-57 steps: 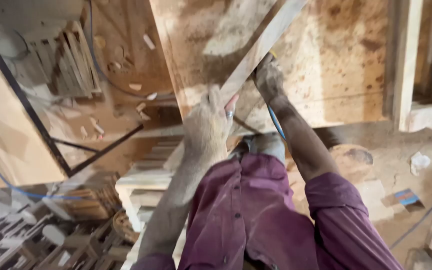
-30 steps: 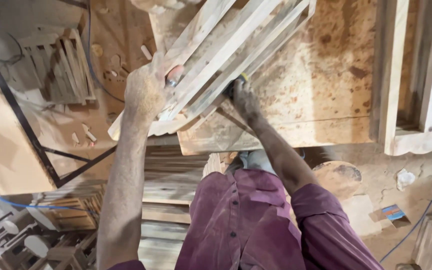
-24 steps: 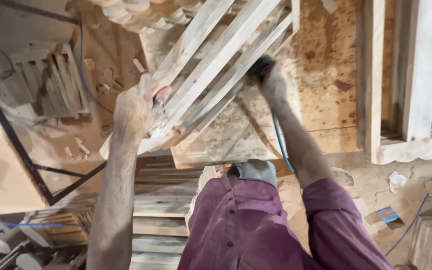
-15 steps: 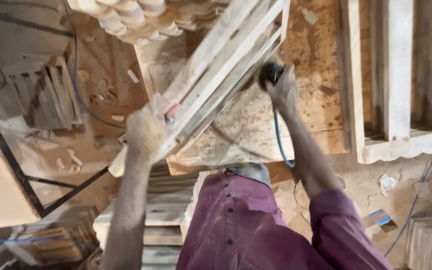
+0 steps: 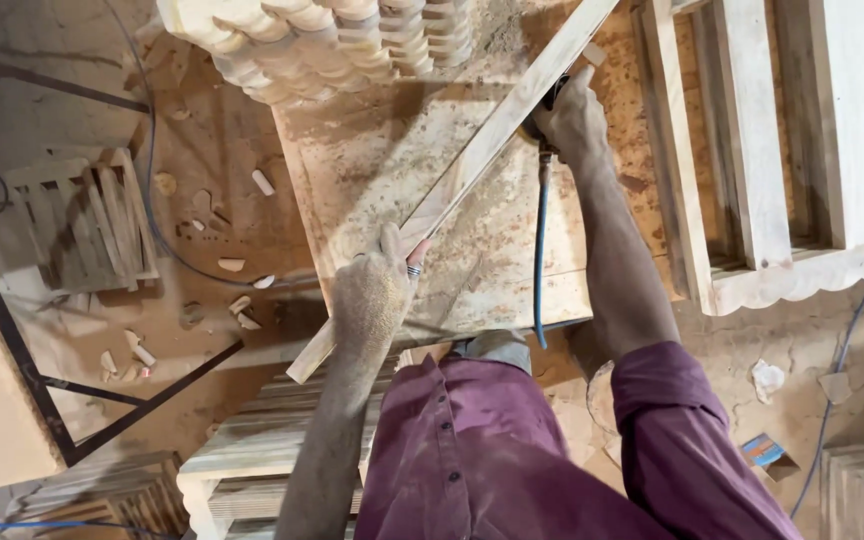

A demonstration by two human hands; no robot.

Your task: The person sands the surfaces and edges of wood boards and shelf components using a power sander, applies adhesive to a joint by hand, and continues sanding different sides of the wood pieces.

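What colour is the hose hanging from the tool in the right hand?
Blue; the hose shows best in the head view.

Long pale wooden slat [image 5: 472,170], dusty, lying diagonal on the board, lower part under the left hand [image 5: 372,295] fingers, upper end beside the right hand [image 5: 574,120] fingers, which close on a dark tool [image 5: 549,100] with blue hose [image 5: 540,250]
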